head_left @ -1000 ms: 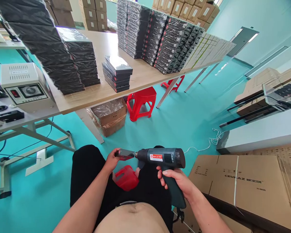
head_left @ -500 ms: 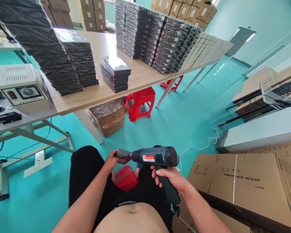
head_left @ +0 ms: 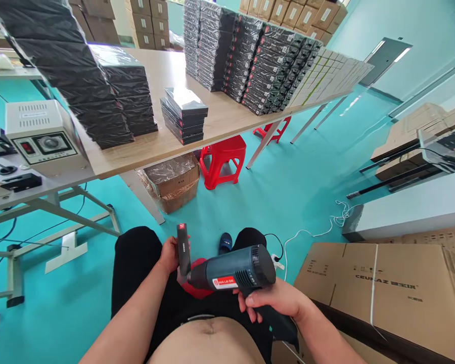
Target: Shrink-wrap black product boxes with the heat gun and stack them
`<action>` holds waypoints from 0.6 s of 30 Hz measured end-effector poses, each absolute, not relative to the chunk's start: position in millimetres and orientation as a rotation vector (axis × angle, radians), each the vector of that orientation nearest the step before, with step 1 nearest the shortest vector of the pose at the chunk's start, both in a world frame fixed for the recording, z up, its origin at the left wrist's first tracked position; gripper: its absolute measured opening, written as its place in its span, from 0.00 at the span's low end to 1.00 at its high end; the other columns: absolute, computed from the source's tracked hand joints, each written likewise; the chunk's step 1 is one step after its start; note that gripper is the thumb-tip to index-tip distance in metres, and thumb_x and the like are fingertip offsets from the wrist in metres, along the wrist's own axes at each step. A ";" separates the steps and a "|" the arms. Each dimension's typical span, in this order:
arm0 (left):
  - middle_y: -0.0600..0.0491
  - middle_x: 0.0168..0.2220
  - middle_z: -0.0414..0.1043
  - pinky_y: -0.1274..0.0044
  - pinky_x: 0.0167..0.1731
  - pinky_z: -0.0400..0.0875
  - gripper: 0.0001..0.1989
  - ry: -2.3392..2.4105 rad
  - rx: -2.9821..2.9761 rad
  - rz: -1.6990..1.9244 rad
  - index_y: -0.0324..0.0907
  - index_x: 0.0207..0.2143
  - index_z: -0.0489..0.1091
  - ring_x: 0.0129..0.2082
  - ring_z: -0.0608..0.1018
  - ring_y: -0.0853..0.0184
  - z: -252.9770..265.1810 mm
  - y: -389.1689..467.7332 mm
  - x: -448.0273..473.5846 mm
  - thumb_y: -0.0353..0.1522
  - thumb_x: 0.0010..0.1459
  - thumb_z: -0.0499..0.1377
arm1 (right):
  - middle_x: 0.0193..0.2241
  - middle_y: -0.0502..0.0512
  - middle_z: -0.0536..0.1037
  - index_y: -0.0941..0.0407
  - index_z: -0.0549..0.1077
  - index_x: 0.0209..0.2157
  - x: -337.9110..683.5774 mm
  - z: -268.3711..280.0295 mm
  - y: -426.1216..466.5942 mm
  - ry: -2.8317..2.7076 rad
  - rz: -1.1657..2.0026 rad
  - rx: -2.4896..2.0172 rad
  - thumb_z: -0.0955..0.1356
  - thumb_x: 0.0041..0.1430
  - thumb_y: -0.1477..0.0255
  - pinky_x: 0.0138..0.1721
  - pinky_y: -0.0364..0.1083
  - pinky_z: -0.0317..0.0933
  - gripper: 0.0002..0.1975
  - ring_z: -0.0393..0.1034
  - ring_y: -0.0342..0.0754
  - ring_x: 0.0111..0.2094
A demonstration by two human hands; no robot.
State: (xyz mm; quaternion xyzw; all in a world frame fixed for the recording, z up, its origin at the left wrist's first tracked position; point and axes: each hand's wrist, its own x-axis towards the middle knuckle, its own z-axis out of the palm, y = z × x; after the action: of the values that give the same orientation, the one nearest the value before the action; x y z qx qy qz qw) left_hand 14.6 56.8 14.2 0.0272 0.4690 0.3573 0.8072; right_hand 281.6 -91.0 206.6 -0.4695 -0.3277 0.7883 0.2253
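A flat black box (head_left: 183, 248) with a small red mark at its top end stands on edge in my left hand (head_left: 170, 254), whose fingers are closed around it. My right hand (head_left: 271, 299) grips the handle of a dark green heat gun (head_left: 233, 270) bearing a red and white label. The gun points left, and its nozzle is close to the lower end of the box. From this angle I cannot tell whether they touch. Below the nozzle, a red stool (head_left: 197, 290) shows between my legs, partly hidden.
A wooden-topped table (head_left: 151, 151) bears a small pile of black boxes (head_left: 184, 116) and taller wrapped stacks (head_left: 273, 65). A beige control unit (head_left: 41, 136) stands at left. Another red stool (head_left: 224, 159) and an open carton (head_left: 174, 187) are beneath. Flattened cartons (head_left: 379, 293) lie right.
The black box has turned from lying nearly flat to standing on edge in my left hand. The heat gun has moved lower, its nozzle now near the box's lower end.
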 end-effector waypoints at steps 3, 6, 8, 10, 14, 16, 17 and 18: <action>0.44 0.30 0.74 0.68 0.26 0.72 0.22 0.801 0.100 0.720 0.36 0.42 0.70 0.27 0.77 0.59 24.4 54.9 9.0 0.41 0.50 0.52 | 0.29 0.56 0.77 0.61 0.74 0.41 282.7 200.3 -96.9 -0.837 2.162 -1.322 0.69 0.48 0.71 0.24 0.42 0.62 0.16 0.70 0.44 0.24; 0.42 0.37 0.75 0.64 0.34 0.72 0.29 0.676 0.074 0.685 0.38 0.47 0.69 0.36 0.78 0.54 36.8 53.5 6.5 0.50 0.52 0.53 | 0.29 0.55 0.76 0.61 0.73 0.42 284.3 195.0 -99.0 -0.713 2.065 -1.357 0.68 0.49 0.71 0.24 0.42 0.62 0.17 0.70 0.44 0.23; 0.42 0.39 0.75 0.63 0.36 0.72 0.32 0.639 0.082 0.683 0.39 0.48 0.69 0.39 0.77 0.53 43.0 53.1 7.5 0.54 0.51 0.54 | 0.29 0.55 0.76 0.61 0.73 0.42 286.4 193.0 -99.7 -0.672 1.996 -1.374 0.67 0.49 0.70 0.23 0.42 0.62 0.17 0.70 0.44 0.24; 0.42 0.38 0.75 0.64 0.37 0.71 0.30 0.647 0.127 0.695 0.39 0.47 0.69 0.39 0.77 0.53 45.1 52.4 10.5 0.52 0.51 0.56 | 0.29 0.56 0.76 0.61 0.72 0.42 289.3 191.9 -100.5 -0.643 1.939 -1.380 0.67 0.50 0.70 0.23 0.42 0.62 0.17 0.70 0.44 0.24; 0.45 0.33 0.76 0.67 0.35 0.72 0.17 0.847 0.314 0.659 0.37 0.40 0.71 0.32 0.78 0.58 37.1 47.0 21.6 0.35 0.46 0.64 | 0.30 0.56 0.76 0.61 0.73 0.42 295.3 189.1 -101.6 -0.552 1.838 -1.392 0.66 0.51 0.70 0.23 0.42 0.62 0.16 0.70 0.44 0.25; 0.48 0.32 0.76 0.69 0.33 0.72 0.17 0.984 0.482 0.683 0.38 0.38 0.71 0.30 0.77 0.60 31.2 43.3 27.5 0.28 0.42 0.65 | 0.30 0.56 0.75 0.60 0.73 0.41 298.5 186.6 -100.7 -0.460 1.781 -1.397 0.67 0.51 0.69 0.23 0.42 0.61 0.15 0.69 0.44 0.25; 0.49 0.32 0.76 0.70 0.32 0.71 0.18 1.031 0.579 0.709 0.39 0.38 0.71 0.30 0.77 0.60 28.8 41.8 29.9 0.27 0.40 0.65 | 0.30 0.56 0.75 0.60 0.73 0.41 300.4 185.1 -100.0 -0.406 1.754 -1.395 0.67 0.51 0.69 0.23 0.42 0.61 0.15 0.68 0.43 0.25; 0.50 0.32 0.76 0.70 0.33 0.71 0.20 1.052 0.670 0.735 0.40 0.38 0.71 0.31 0.77 0.60 26.9 40.8 31.8 0.26 0.39 0.66 | 0.30 0.55 0.75 0.59 0.73 0.41 302.4 183.6 -99.1 -0.353 1.729 -1.390 0.67 0.51 0.68 0.24 0.42 0.61 0.15 0.68 0.43 0.25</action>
State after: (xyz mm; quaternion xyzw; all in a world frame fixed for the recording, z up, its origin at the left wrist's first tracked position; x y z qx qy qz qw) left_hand 31.8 40.8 26.9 0.3064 0.4814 0.3361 0.7493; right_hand 302.4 -99.1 183.6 -0.5579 -0.1417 0.6937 0.4329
